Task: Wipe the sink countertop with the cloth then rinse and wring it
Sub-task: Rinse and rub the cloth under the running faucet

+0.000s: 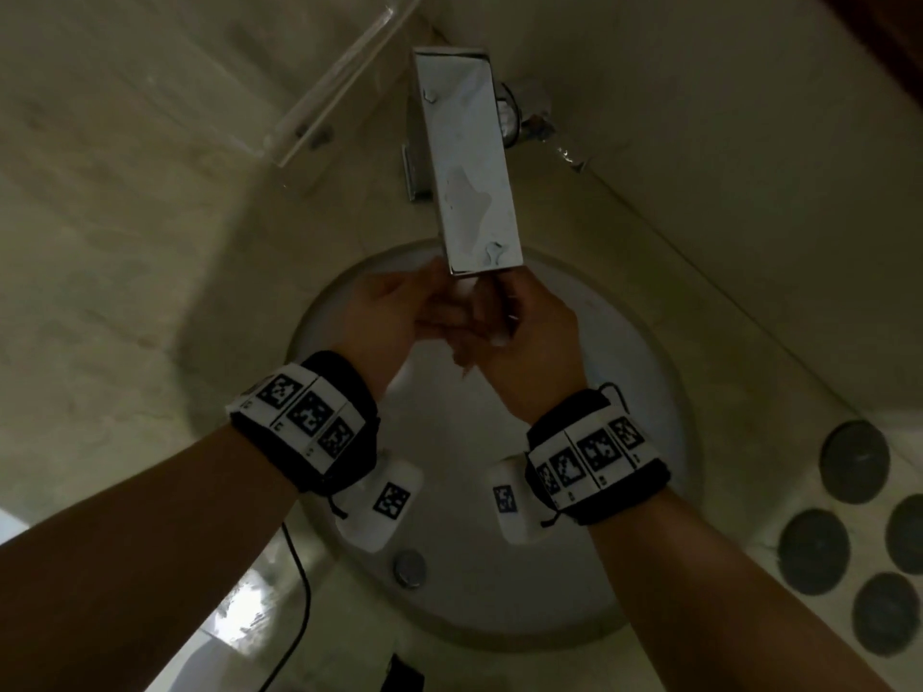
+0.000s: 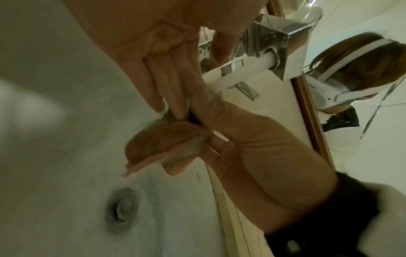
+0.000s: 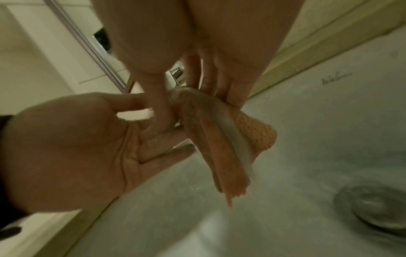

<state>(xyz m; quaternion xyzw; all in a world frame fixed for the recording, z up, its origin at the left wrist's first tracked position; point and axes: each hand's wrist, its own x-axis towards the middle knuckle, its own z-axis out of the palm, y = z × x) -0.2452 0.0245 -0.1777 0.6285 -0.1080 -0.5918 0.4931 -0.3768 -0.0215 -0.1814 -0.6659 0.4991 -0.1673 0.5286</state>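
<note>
While both our hands [image 1: 464, 317] pinch the orange cloth [image 3: 222, 139] under the tap [image 1: 469, 157], we judge rinsing underway; wringing needs a tighter, twisting grip.

dim, greenish | faucet [image 1: 469, 162] glare | wrist views blurred, edges warped

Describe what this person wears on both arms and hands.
Both forearms are bare, with no sleeves. The left wrist and the right wrist each carry a black fabric band faced with white panels printed with square black-and-white tags. A white rounded camera pod bearing one tag hangs below each band. A thin black cable trails under the left forearm.
</note>
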